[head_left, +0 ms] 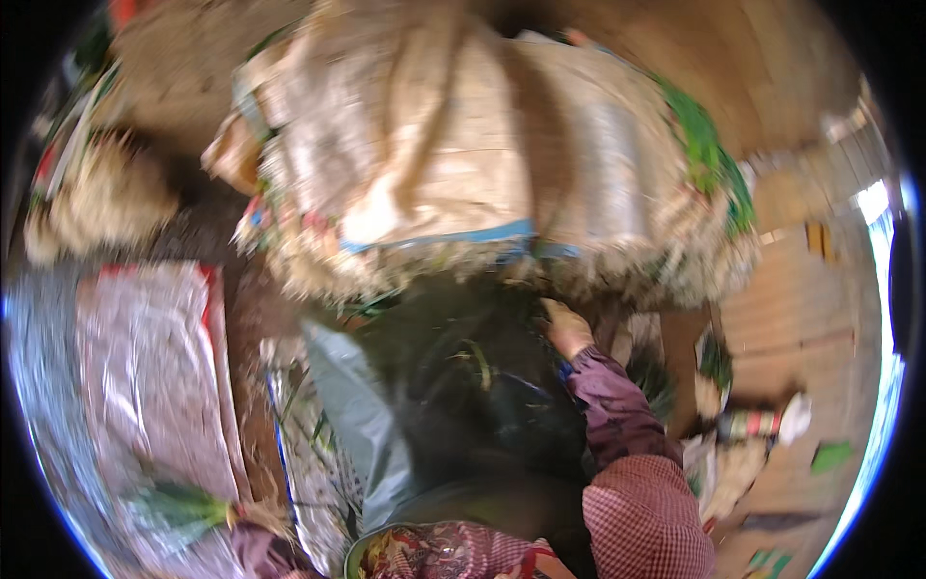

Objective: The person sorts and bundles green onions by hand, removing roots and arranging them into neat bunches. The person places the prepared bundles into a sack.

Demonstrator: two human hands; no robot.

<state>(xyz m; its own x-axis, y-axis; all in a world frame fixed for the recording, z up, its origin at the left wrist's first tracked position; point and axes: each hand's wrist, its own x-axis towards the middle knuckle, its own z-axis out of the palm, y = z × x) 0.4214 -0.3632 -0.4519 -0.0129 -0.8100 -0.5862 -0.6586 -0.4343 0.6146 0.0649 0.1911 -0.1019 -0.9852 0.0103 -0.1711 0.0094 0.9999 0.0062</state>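
Observation:
At the lower left, my left hand [232, 518] is small and blurred at the end of a dark sleeve. It appears closed around the stem end of a bunch of spring onions [178, 504], whose green leaves point left. My right hand [567, 330] reaches forward to the right edge of a dark sheet [453, 386] spread in front of me. Its fingertips are blurred and partly hidden, so its grip is unclear. Just beyond lies a large heap of spring onions [709, 256], roots toward me, with pale woven sacks [434, 125] over it.
A whitish plastic sack [154, 357] with red edging lies flat at left. Another root bundle [111, 198] is at far left. Beside the dark sheet is a patterned sack [309, 454] with loose leaves. A bottle-like item [757, 424] and scraps lie at right, near brown boards [791, 328].

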